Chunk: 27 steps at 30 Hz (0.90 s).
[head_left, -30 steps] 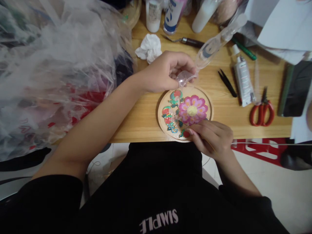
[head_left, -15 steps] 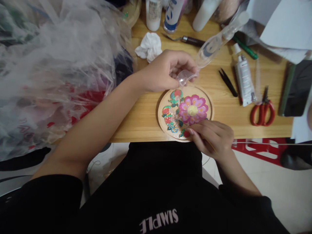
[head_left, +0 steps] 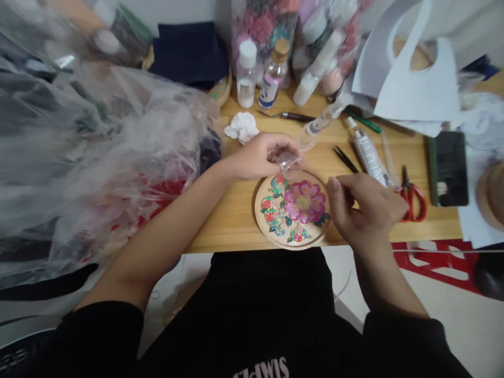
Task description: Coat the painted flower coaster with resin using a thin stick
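A round wooden plate (head_left: 263, 233) lies at the table's front edge, bearing a pink flower (head_left: 304, 202) with a yellow centre and small red-and-green shapes outlined in gold. Over its far rim, my left hand (head_left: 264, 155) is closed around a small clear plastic cup (head_left: 289, 160), tilted above the plate. My right hand (head_left: 366, 207) is raised by the plate's right rim, thumb and fingers pinched together. What those fingers hold, if anything, is too small or hidden to name.
Behind the plate are crumpled tissue (head_left: 241, 127), bottles (head_left: 246, 73) and a dark-handled tool (head_left: 297, 116). To the right lie black tweezers (head_left: 345, 159), a metal tube (head_left: 370, 155), red-handled pliers (head_left: 418, 205) and a phone (head_left: 450, 168). Plastic bags (head_left: 129, 121) fill the left.
My right hand has lifted off the plate's lower edge and moved right and away from me. My left hand still holds the clear cup over the far rim. The view has tilted up.
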Each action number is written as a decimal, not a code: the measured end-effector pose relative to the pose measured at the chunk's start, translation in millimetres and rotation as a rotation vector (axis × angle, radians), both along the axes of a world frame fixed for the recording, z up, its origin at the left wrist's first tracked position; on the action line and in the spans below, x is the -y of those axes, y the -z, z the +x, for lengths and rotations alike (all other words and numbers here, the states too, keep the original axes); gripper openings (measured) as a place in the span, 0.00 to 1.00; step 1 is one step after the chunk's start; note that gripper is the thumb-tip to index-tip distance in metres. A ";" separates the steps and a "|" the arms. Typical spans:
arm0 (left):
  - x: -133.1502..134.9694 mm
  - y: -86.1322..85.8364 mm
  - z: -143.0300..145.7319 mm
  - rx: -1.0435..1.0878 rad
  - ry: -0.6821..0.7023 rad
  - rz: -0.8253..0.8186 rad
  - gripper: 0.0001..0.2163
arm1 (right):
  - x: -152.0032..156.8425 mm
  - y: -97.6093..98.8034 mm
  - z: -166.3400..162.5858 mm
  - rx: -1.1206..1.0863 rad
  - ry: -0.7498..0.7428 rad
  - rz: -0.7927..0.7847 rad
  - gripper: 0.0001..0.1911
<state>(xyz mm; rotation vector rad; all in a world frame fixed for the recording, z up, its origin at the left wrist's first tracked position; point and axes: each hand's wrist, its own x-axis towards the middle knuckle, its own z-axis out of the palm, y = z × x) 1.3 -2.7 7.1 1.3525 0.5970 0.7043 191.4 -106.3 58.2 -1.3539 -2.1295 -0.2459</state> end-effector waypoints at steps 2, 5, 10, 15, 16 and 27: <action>-0.7 3.3 -1.0 0.017 0.005 0.032 0.15 | -11.7 1.6 -3.8 0.030 -0.012 0.007 0.09; -1.6 6.3 -1.7 0.012 0.011 0.048 0.16 | -23.7 7.5 -7.9 0.061 -0.016 0.001 0.10; -2.9 7.8 -2.0 0.008 0.021 0.031 0.17 | -30.4 14.8 -8.1 0.010 -0.023 -0.085 0.10; -3.3 8.7 -1.7 0.017 0.031 0.038 0.15 | -32.2 15.3 -6.2 -0.081 -0.026 -0.200 0.13; -3.2 8.2 -1.7 0.019 0.031 0.038 0.15 | -32.5 15.3 -6.1 -0.107 -0.026 -0.230 0.13; -2.0 5.8 -0.8 0.026 0.025 0.001 0.16 | -23.1 4.5 -3.1 -0.337 -0.062 -0.268 0.15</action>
